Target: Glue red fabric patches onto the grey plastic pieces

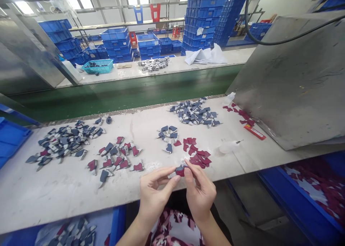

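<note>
Left hand: The left hand (154, 199) is above the table edge. Its fingers (172, 178) are closed and pinch one end of the small piece.

Right hand: The right hand (201, 197) is just beside the left hand. Its fingers (189, 171) are also closed and grip the other end of the same piece.

Small piece: The small piece (180, 171) is held in the air between both hands, over the table edge. It is dark red and grey; the fingers hide part of it.

Step in hand: Both hands work together on this one piece, close to the body.

Nearest things: A pile of red scraps (198, 155) lies just past the hands. A pile of grey-blue parts (168, 138) is to the left of the scraps.

Rest: A white table (54, 197) carries more piles of parts. A plastic bottle (228, 146) lies on it, and a blue bin (309, 192) with red scraps stands at the lower right.
</note>
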A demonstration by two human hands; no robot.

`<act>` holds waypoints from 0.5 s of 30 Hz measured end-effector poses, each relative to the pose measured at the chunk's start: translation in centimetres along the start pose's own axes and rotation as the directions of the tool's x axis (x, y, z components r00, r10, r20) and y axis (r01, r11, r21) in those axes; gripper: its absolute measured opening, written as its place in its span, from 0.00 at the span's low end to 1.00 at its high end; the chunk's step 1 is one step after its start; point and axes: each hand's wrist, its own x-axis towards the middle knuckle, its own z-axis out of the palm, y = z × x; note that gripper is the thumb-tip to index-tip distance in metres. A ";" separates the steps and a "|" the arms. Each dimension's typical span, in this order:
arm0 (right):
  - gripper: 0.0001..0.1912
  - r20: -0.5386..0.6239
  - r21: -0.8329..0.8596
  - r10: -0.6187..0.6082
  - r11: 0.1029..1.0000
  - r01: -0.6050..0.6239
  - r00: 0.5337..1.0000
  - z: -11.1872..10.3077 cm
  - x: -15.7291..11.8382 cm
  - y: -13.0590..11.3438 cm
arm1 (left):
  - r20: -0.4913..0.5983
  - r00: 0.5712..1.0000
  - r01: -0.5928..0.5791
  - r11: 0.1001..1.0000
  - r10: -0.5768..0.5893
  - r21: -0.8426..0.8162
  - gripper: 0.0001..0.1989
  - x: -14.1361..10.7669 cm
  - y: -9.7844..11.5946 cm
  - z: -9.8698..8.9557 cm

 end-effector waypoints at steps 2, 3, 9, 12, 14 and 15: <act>0.11 -0.017 0.039 0.002 0.999 -0.001 1.000 -0.2 0.0 -0.2 | -0.016 0.999 0.047 0.998 -0.048 -0.052 0.10 -0.2 0.4 0.2; 0.12 -0.018 0.060 0.008 0.998 -0.007 1.000 -0.3 -0.1 -0.3 | -0.022 0.997 0.071 0.995 -0.072 -0.076 0.10 -0.3 0.6 0.3; 0.11 0.005 0.177 0.093 0.980 -0.093 0.996 -0.6 -0.3 -0.6 | 0.073 0.992 0.114 0.988 -0.107 -0.101 0.09 -0.3 1.1 0.0; 0.09 -0.008 0.212 0.107 0.972 -0.103 0.994 -0.7 -0.4 -0.5 | 0.086 0.989 0.134 0.974 -0.120 -0.180 0.08 -0.3 1.3 0.0; 0.08 -0.017 0.230 0.107 0.968 -0.100 0.994 -0.7 -0.5 -0.4 | 0.074 0.986 0.164 0.961 -0.151 -0.225 0.08 -0.5 1.5 0.3; 0.07 -0.020 0.238 0.109 0.966 -0.102 0.994 -0.7 -0.5 -0.3 | 0.063 0.984 0.174 0.956 -0.164 -0.235 0.09 -0.5 1.7 0.5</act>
